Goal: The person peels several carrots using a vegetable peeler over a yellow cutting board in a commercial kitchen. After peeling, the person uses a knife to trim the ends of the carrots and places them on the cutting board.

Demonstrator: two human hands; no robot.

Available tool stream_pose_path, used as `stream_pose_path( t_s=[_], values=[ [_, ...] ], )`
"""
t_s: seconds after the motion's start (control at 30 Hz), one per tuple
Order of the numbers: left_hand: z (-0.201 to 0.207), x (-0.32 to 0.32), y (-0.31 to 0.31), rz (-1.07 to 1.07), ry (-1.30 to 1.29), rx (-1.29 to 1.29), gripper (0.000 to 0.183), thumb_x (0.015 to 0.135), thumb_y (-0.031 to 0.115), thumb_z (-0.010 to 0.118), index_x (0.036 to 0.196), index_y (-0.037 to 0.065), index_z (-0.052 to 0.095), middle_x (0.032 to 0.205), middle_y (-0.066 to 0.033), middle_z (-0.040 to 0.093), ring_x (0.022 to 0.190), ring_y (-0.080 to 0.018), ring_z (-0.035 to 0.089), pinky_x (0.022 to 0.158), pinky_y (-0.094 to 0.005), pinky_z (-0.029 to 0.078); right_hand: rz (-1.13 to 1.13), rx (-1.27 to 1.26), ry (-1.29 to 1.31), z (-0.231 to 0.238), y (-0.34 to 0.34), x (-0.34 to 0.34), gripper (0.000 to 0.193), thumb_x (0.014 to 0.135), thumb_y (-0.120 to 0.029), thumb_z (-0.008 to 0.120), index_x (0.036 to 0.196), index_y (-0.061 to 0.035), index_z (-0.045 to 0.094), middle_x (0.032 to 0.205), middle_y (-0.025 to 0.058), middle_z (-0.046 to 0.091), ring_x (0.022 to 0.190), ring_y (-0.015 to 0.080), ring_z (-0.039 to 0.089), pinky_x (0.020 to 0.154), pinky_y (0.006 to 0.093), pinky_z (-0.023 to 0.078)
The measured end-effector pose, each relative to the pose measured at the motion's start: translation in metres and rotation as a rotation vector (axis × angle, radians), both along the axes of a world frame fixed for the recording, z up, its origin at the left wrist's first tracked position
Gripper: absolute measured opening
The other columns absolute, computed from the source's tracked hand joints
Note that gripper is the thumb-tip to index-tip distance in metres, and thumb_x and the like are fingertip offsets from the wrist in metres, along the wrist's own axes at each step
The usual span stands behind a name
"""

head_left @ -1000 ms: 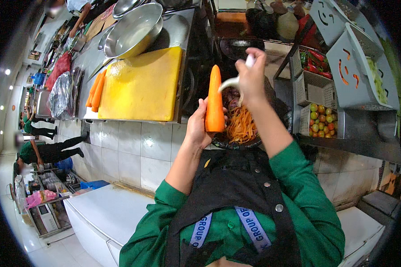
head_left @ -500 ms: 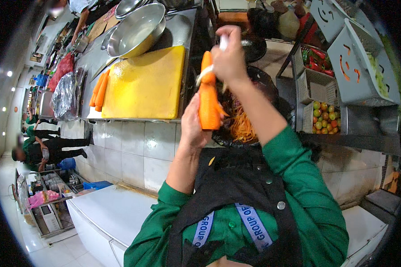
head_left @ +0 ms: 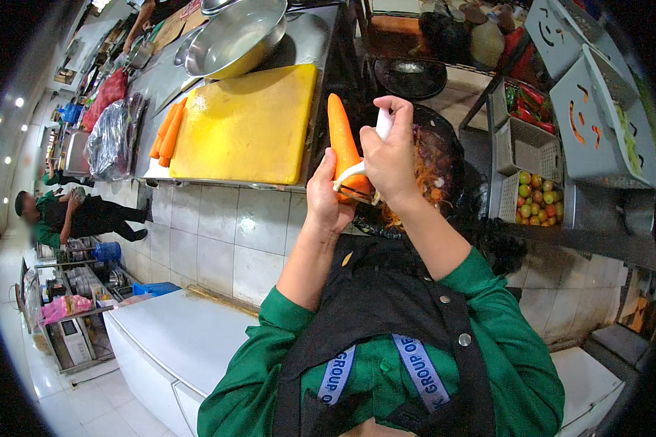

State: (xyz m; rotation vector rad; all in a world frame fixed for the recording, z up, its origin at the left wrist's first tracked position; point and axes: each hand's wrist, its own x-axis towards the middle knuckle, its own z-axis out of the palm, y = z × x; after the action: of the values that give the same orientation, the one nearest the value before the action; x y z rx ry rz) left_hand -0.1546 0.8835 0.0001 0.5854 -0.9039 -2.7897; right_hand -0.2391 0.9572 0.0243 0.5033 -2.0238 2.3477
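Observation:
Near the middle, my left hand (head_left: pixel 328 198) is wrapped around the thick lower end of a large orange carrot (head_left: pixel 343 135), its tapered end pointing up and away. My right hand (head_left: pixel 391 154) grips a white-handled peeler (head_left: pixel 352 172), whose head lies across the carrot close to my left fingers. Below my right hand sits a dark round container (head_left: pixel 444 135) with thin orange shreds (head_left: pixel 420 175) and darker purplish scraps in it; my forearm covers part of it.
A yellow cutting board (head_left: pixel 240 124) lies on the metal table at left, with carrots (head_left: pixel 170 135) and a knife (head_left: pixel 173 93) beside it. Steel bowls (head_left: pixel 237 40) stand behind. At right are baskets of tomatoes (head_left: pixel 538 198) and peppers (head_left: pixel 530 108). Another person (head_left: pixel 73 211) stands far left.
My right hand has drawn the peeler down the carrot, from near its upper tip to its thick end. The carrot leans slightly more, and the view has shifted a little.

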Motion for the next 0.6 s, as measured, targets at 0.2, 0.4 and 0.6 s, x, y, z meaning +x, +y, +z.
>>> stream_pose_path(
  t_s=[0.2,0.4,0.6],
  values=[
    [0.017,0.001,0.009,0.033,0.116,-0.140,0.042,0.098,0.037,0.035,0.123,0.006,0.047,0.104,-0.0104,0.061,0.090,-0.0215,0.061,0.076,-0.0359,0.051,0.040,0.046,0.127,0.012,-0.004,-0.031,0.035,0.073,0.002,0.052,0.107,-0.0046,0.045,0.098,0.0118,0.051,0.094,0.0215,0.051,0.087,0.0315,0.041],
    [0.027,0.029,0.001,-0.242,-0.006,-0.085,0.042,0.099,0.037,0.032,0.125,0.006,0.042,0.086,-0.0129,0.059,0.068,-0.0207,0.061,0.058,-0.0314,0.053,-0.237,0.065,0.038,0.011,-0.013,-0.132,0.040,0.073,-0.001,0.053,0.111,-0.0067,0.043,0.103,0.0155,0.052,0.095,0.0280,0.053,0.088,0.0354,0.041],
    [-0.001,0.022,-0.002,-0.064,0.022,-0.090,0.051,0.097,0.048,0.029,0.118,0.005,0.048,0.092,-0.0132,0.061,0.073,-0.0221,0.062,0.062,-0.0345,0.054,-0.072,0.052,0.006,-0.017,0.005,-0.064,0.038,0.077,-0.001,0.057,0.111,-0.0059,0.042,0.103,0.0082,0.045,0.088,0.0170,0.045,0.083,0.0299,0.039]
  ],
)
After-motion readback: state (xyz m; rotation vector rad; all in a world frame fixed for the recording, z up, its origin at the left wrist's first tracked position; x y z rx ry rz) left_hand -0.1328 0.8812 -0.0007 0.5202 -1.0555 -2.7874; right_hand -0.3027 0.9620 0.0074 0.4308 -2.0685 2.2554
